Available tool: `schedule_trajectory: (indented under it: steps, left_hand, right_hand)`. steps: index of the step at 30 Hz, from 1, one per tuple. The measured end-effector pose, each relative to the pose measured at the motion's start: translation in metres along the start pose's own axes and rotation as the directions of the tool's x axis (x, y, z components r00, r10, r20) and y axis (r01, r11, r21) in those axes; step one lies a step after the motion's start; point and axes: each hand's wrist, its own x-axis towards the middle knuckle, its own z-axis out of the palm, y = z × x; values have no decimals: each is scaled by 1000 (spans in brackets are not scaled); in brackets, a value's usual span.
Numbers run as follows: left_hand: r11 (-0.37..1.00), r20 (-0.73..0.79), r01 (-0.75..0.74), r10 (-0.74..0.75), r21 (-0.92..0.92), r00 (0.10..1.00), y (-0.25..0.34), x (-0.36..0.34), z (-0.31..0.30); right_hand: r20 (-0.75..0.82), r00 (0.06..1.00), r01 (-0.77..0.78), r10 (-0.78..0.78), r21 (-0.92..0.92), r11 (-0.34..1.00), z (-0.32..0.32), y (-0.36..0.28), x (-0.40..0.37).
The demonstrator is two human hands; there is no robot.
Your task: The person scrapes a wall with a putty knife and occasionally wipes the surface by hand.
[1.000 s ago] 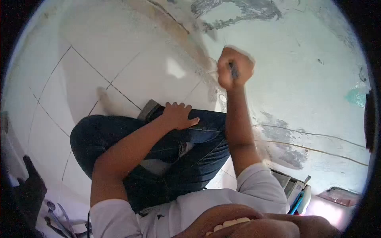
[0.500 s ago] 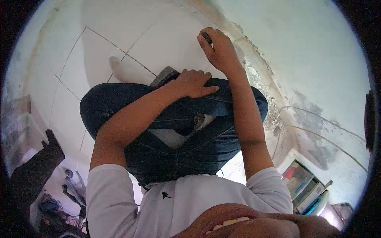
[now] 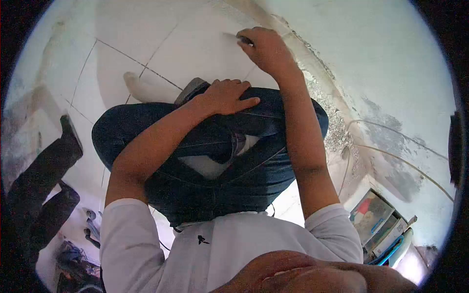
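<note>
Crouches on the white tiled floor (image 3: 146, 34), close against the pale green plastered wall (image 3: 391, 63). Grips a small dark-handled tool (image 3: 248, 42) in the right hand (image 3: 267, 51), fingers curled tight about it, working end pressed down at the seam between tile and wall. Cannot tell its kind from the little on show. Rests the left hand (image 3: 227, 95) on the raised knee of the dark blue jeans (image 3: 234, 180), fingers spread and fairly flat, gripping nothing.

Seems partway through, judging by the seam. Done, by the look of it: a band of grey crumbled plaster and grit (image 3: 337, 134) broken loose along the wall base, nearer the body than the tool. Left: that rubble uncleared, and the stretch of seam beyond the right hand intact. Cannot judge the intended length of the run.

Around: thin pale cables (image 3: 400, 151) trailing over the wall just beside the rubble. Lower right, against the wall, an open box of small packets and blue-handled tools (image 3: 376, 215). Far left, a dark shape (image 3: 49, 161), cloth or a leg, impossible to say. Below it, a few metal hand tools (image 3: 90, 229) on the floor.

In the way: the bent knee itself, forcing a long reach over it with the right arm.
</note>
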Motion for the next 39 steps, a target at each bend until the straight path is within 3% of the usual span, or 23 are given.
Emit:
schedule_trajectory:
  steps: [2,6,8,13,15,17,19,20,23,29,31,35,39]
  left_hand:
    - [1000,-46,-4,3,-12,999,-2,-1,2]
    - [1000,-27,16,-17,-11,1000,-1,-2,2]
    - [1000,-24,19,-19,-16,1000,0,-2,-1]
    - [998,68,50,-48,-28,997,4,-4,-10]
    - [999,52,31,-29,-43,998,4,-5,-11]
    - [998,24,14,-12,-63,1000,2,-4,-7]
    - [998,6,15,-15,-66,1000,1,-4,-6]
    - [996,-6,1,-2,-88,1000,3,-5,-6]
    - [995,75,32,-25,-91,997,2,-5,-13]
    - [996,97,52,-44,-78,994,0,-4,-13]
    - [997,89,51,-46,-59,995,-1,-3,-10]
    - [995,115,55,-45,-89,992,0,-5,-14]
    - [994,127,33,-20,-100,992,-1,-5,-15]
  right_hand:
    - [151,988,55,-44,-67,996,14,-5,-3]
    - [179,983,58,-45,-71,996,24,-19,-10]
    - [280,960,8,12,-71,997,22,-19,-6]
    - [277,959,-38,56,-72,997,16,0,-9]
    - [330,934,-96,138,-141,985,15,15,-16]
    - [335,936,-62,109,-146,987,20,30,-18]
    - [339,895,-230,289,-203,952,19,32,-18]
    - [408,872,-176,270,-252,952,14,32,-16]
    - [315,918,-178,242,-220,959,-3,31,-28]
    - [368,920,-61,136,-209,976,-34,69,-57]
    - [314,909,-180,275,-299,937,-33,71,-67]
    - [272,905,-253,328,-276,927,-24,77,-76]
    - [314,899,-195,306,-340,920,-17,87,-64]
